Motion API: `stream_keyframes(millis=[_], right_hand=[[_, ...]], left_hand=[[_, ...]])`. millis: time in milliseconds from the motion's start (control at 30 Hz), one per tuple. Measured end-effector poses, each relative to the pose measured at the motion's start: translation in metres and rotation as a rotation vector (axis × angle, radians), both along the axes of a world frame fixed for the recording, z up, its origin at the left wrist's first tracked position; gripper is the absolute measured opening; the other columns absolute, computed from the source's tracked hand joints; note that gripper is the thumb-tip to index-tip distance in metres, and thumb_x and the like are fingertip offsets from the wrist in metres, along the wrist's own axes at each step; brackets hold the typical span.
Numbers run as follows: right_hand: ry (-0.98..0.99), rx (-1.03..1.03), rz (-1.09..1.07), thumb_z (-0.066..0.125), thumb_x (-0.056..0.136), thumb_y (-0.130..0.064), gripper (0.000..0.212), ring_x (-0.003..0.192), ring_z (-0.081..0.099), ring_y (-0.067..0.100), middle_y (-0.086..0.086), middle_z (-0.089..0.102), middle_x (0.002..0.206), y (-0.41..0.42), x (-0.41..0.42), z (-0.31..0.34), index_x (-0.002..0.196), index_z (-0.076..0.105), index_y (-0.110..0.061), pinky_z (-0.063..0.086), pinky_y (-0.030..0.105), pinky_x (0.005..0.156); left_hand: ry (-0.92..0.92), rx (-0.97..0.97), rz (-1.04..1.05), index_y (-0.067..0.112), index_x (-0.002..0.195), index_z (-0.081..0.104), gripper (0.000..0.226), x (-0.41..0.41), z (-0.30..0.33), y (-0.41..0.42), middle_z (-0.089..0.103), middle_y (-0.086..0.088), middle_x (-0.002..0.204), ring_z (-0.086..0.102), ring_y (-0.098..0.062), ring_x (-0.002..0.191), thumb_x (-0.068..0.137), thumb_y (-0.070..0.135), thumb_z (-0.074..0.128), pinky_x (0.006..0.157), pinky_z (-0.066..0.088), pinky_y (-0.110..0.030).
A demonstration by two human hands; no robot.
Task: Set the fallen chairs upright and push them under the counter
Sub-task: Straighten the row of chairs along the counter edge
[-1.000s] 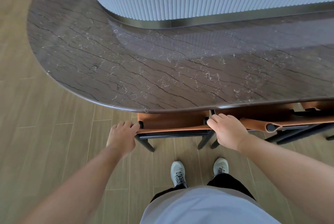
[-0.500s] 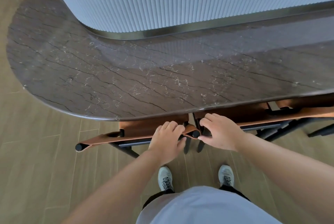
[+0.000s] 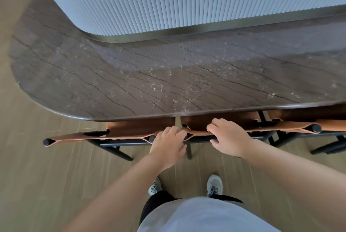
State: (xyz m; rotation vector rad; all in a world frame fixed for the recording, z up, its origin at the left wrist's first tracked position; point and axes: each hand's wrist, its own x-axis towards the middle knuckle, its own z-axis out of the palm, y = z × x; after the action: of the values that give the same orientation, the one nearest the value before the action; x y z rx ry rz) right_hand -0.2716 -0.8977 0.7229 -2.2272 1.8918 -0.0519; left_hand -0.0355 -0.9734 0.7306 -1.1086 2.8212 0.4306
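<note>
Three upright chairs stand in a row with their seats tucked beneath the dark stone counter [image 3: 168, 74], only their tan leather backs and black frames showing past its near edge. The left hand [image 3: 168, 142] rests on the right-hand end of the left chair [image 3: 112, 135], fingers bent over the top of its back beside the black rod end; whether they truly clasp it I cannot tell. The right hand [image 3: 229, 137] curls over the top edge of the middle chair [image 3: 202, 132], fingers on the far side and thumb on the near side, so it holds that back. Between the two sets of fingertips lies the narrow gap where the chair backs meet. The right chair [image 3: 299, 128] sits well to the right of the right hand's fingers, untouched. The likely trouble from here is pinching: a further shove could trap the knuckles against the counter's underside or squeeze the left fingers between the two rod ends. An uneven push could also twist one chair into its neighbour, locking the black legs together on the wooden floor [image 3: 46, 175]
</note>
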Motion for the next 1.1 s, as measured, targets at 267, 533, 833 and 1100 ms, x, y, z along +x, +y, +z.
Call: stream_keyframes(millis=[267,533,833,1100], right_hand=[[0.287,0.102,-0.166,0.072,0.069,-0.013,0.027,0.078,0.057,0.022,-0.001,0.055,0.085,0.049,-0.091,-0.003,0.093,0.061,-0.018,0.044,0.033,0.059],[0.429,0.197,-0.298,0.046,0.087,-0.014,0.034,0.104,0.054,0.018,-0.005,0.055,0.108,0.071,-0.124,0.002,0.118,0.051,-0.025,0.046,0.03,0.081],[0.448,0.228,-0.221,0.047,0.091,-0.01,0.033,0.101,0.055,0.021,-0.003,0.055,0.112,0.075,-0.122,0.002,0.121,0.048,-0.022,0.048,0.033,0.085],[0.486,0.252,-0.178,0.048,0.086,-0.006,0.036,0.094,0.054,0.02,-0.004,0.054,0.111,0.074,-0.12,-0.001,0.118,0.045,-0.022,0.034,0.029,0.063]], left_hand=[[-0.113,-0.097,-0.035,0.022,0.127,0.044,0.037,-0.029,-0.002,0.012,0.048,-0.007,0.125,0.045,-0.028,0.11,0.091,0.022,0.053,0.087,0.044,-0.039],[-0.168,-0.092,-0.016,0.019,0.121,0.045,0.048,-0.046,-0.002,0.012,0.048,-0.007,0.118,0.041,-0.028,0.102,0.078,0.002,0.058,0.081,0.043,-0.035],[-0.203,-0.039,-0.029,0.021,0.12,0.045,0.044,-0.051,0.001,0.012,0.043,-0.003,0.115,0.037,-0.027,0.104,0.082,0.001,0.055,0.071,0.043,-0.033],[-0.211,-0.002,-0.034,0.022,0.122,0.045,0.046,-0.041,0.006,0.012,0.042,-0.002,0.118,0.035,-0.027,0.108,0.083,0.002,0.055,0.062,0.039,-0.03]])
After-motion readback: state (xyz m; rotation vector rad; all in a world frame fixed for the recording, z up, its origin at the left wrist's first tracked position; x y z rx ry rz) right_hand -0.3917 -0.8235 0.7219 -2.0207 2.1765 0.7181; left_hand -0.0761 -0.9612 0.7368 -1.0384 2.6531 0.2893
